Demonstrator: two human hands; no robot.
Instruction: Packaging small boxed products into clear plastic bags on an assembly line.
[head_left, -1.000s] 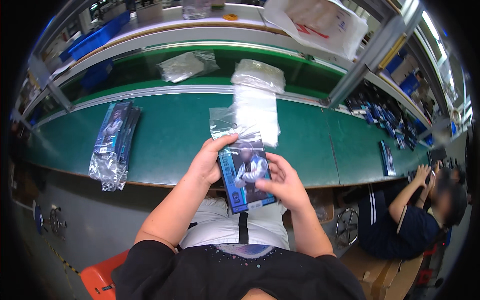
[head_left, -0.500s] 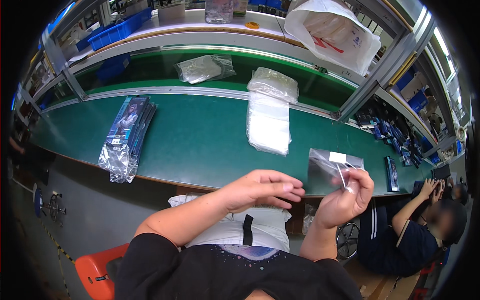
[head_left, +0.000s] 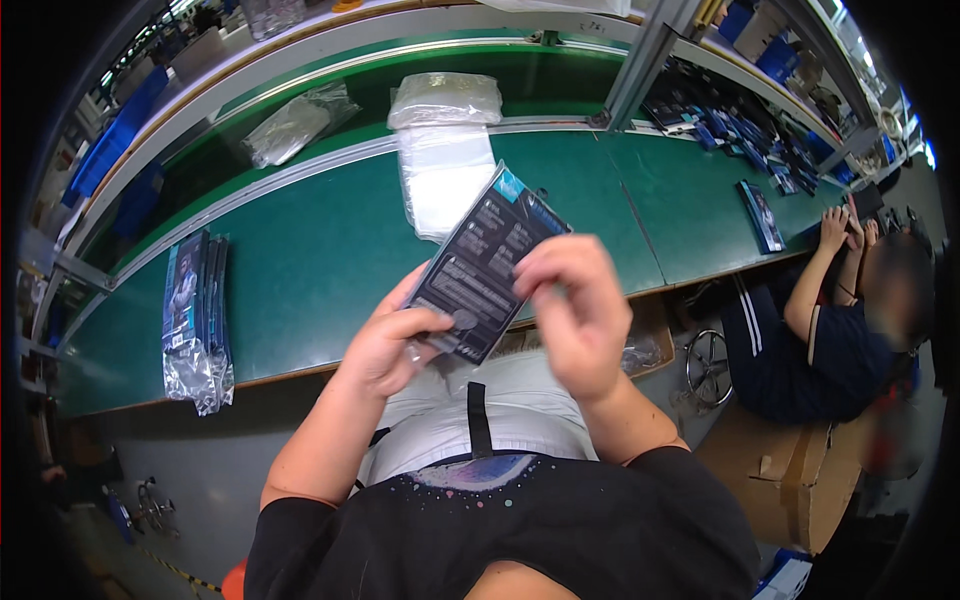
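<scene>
My left hand (head_left: 385, 345) grips a dark flat box (head_left: 480, 265) by its lower left edge, thumb across its face. Pale print covers the side turned up, with a teal patch at the top corner. Some clear plastic (head_left: 425, 350) shows by the left fingers; how far it wraps the box I cannot tell. My right hand (head_left: 580, 315) is smeared by motion over the box's right edge, its fingers bent; whether they grip the box is unclear. Beyond the box, a stack of clear plastic bags (head_left: 435, 165) lies across the bench's back rail.
A pile of bagged dark boxes (head_left: 195, 310) lies on the green bench (head_left: 310, 260) at left. One box (head_left: 762, 215) and a heap of similar boxes (head_left: 745, 130) are at right, near a seated co-worker (head_left: 810, 340). A cardboard carton (head_left: 790, 470) stands at lower right.
A dark box is now in my left hand, which was free before. The labelled clear bag that my right hand held up at right is no longer seen there. The view has shifted rightward.
</scene>
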